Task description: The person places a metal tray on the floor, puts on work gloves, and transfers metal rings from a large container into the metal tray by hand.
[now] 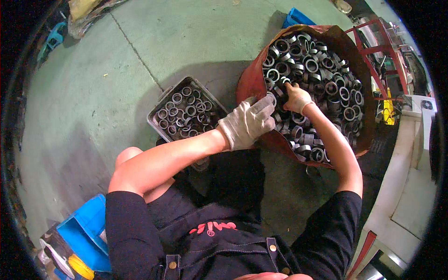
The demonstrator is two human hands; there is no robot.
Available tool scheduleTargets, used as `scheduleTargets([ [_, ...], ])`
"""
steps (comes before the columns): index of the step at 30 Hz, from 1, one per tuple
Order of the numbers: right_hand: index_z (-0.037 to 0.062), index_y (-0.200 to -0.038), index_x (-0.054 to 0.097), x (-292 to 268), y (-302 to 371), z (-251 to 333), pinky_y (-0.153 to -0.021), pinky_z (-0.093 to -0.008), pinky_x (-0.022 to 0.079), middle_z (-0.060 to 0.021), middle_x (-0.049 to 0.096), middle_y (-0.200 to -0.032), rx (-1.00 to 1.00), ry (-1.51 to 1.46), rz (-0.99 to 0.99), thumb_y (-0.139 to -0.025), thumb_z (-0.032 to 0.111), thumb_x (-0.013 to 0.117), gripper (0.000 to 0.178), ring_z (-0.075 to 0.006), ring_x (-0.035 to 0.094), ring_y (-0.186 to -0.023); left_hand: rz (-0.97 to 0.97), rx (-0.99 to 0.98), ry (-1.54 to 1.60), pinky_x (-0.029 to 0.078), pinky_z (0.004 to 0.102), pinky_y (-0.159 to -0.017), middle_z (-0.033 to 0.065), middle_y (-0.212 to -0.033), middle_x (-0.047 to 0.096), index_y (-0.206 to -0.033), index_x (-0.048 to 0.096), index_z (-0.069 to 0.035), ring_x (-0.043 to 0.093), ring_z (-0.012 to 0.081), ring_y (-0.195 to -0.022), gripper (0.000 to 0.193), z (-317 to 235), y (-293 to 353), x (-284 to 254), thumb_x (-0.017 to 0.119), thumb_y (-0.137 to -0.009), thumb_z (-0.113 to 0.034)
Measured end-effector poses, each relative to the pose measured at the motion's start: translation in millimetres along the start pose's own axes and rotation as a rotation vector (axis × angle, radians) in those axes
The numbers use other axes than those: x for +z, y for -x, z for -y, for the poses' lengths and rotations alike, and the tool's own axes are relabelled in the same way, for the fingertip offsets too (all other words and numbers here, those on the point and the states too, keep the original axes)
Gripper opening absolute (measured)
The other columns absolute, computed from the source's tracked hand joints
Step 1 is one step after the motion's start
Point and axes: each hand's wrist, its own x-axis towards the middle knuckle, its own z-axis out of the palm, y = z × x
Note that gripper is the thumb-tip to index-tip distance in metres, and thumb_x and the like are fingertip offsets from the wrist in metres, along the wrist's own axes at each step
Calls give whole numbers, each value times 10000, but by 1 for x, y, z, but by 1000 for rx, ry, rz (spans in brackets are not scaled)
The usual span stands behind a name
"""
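Note:
Beside the left rim of a large rusty red drum [253,77] is my left hand [247,125] in a pale work glove, back up, fingers stretched toward the rim. A metal ring [272,98] shows just beyond its fingertips; the thumb and palm are hidden. My right hand [297,99], gloved too, reaches into the drum with its fingers closed at a small ring [285,80] among the dark and shiny metal rings [332,88] filling it. Left of the drum stands a grey plastic crate [156,122] with many similar rings [191,110] lying in it.
A red metal frame [377,50] and a pale machine housing [406,186] stand right of the drum. Behind the drum is a blue bin [297,17]. Blue plastic containers [84,233] sit at lower left. My knee [127,155] is close to the crate.

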Motion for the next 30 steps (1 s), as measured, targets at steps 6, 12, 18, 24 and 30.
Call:
scheduleTargets([
  [6,71,-1242,460,-13,0,-8,-856,-429,530,-292,547,-1167,-42,43,55,-611,304,799,753,-405,615,-1004,37,-15,22,450,517,-882,143,-1258,483,-1094,545,-127,408,388,-1288,589,-1,-2,-4,760,-576,-310],
  [12,44,-1289,427,-20,-12,-19,-860,-425,529,-220,596,-1141,-158,140,224,-633,283,770,778,-387,613,-1034,-16,37,10,452,531,-892,139,-1248,467,-1104,502,-137,408,393,-1284,625,4,-1,0,767,-563,-304],
  [18,50,-1339,386,-11,0,-10,-854,-429,532,-212,567,-1183,-118,229,85,-654,271,758,810,-370,619,-1030,7,-3,4,409,520,-968,130,-1265,520,-1066,597,-146,391,323,-1319,299,0,-1,1,557,-771,-176],
  [24,56,-1226,451,-2,13,2,-809,-423,541,-186,590,-1104,-70,211,-102,-670,225,756,657,-345,630,-972,13,-43,13,415,514,-961,139,-1248,523,-1049,602,-147,394,336,-1314,278,-5,-1,-4,559,-774,-167],
  [30,97,-1213,477,11,11,-9,-754,-435,543,-200,588,-1073,-173,184,-220,-649,171,759,635,-355,634,-927,-63,30,30,448,549,-888,163,-1237,447,-1077,495,-119,412,412,-1262,618,0,-1,1,770,-545,-271],
])
